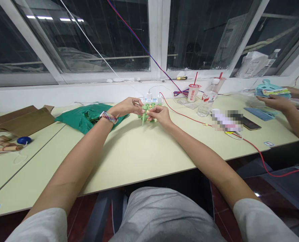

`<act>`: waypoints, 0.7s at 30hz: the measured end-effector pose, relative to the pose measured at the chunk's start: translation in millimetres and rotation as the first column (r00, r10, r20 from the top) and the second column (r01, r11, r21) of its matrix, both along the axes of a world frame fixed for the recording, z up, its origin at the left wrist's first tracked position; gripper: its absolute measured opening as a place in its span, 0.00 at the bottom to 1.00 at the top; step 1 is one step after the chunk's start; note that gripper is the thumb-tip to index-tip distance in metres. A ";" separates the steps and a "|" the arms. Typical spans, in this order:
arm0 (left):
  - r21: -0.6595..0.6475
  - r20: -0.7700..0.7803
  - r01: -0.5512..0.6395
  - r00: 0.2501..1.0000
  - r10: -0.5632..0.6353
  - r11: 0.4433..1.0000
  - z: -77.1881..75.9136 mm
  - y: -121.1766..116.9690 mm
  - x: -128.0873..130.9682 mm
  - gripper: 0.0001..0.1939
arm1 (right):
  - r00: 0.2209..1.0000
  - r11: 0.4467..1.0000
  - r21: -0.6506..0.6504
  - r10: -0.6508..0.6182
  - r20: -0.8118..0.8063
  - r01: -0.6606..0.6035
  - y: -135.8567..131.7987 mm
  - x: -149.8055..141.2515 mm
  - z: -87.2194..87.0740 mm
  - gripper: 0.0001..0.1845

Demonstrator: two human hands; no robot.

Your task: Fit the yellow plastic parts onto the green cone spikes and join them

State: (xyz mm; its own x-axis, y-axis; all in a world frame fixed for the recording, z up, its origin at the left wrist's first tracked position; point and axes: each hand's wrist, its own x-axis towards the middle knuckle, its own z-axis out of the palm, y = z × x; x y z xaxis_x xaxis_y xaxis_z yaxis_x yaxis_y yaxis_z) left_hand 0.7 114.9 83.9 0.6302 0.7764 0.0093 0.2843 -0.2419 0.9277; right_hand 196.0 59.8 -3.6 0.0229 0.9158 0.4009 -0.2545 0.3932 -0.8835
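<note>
Both hands meet over the back middle of the table around a light-green plastic toy [143,118] with a narrow point hanging downward. My left hand [129,107], with a striped watch band on its wrist, pinches the toy's upper left side. From the right, my right hand [160,115] closes its fingertips on the same toy, by a small yellowish part. More green knobs and round parts show behind the fingers; whether they join the pointed part I cannot tell. Left of my left wrist lies a green plastic bag [81,117].
A white power strip [153,100] lies behind my hands. Right of it stand a paper cup [193,93] and a water bottle [207,99]; a red cable [187,117] crosses the table. Flattened cardboard [26,119] and wooden toys [3,146] lie left. Another person's hand [275,101] holds a blue item.
</note>
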 end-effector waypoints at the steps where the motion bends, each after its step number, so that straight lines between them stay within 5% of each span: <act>1: 0.017 -0.005 0.005 1.000 -0.005 1.000 0.6 -1.4 0.2 0.25 | 1.000 1.000 -0.005 0.016 -0.011 -0.016 0.8 0.8 -1.1 0.24; 8: 0.114 -0.042 0.032 0.999 -0.027 0.993 6.3 -8.7 2.7 0.23 | 0.996 0.997 -0.050 0.052 -0.073 -0.056 6.5 4.1 -6.4 0.25; 15: 0.028 -0.069 0.028 0.997 -0.026 0.999 10.2 -12.2 4.1 0.23 | 0.998 0.998 -0.006 0.060 -0.003 -0.060 2.8 4.5 -2.9 0.26; 21: 0.102 -0.121 0.051 0.992 -0.039 0.993 17.7 -26.2 10.6 0.20 | 0.994 0.998 -0.055 0.025 0.102 -0.019 -7.6 13.3 3.9 0.24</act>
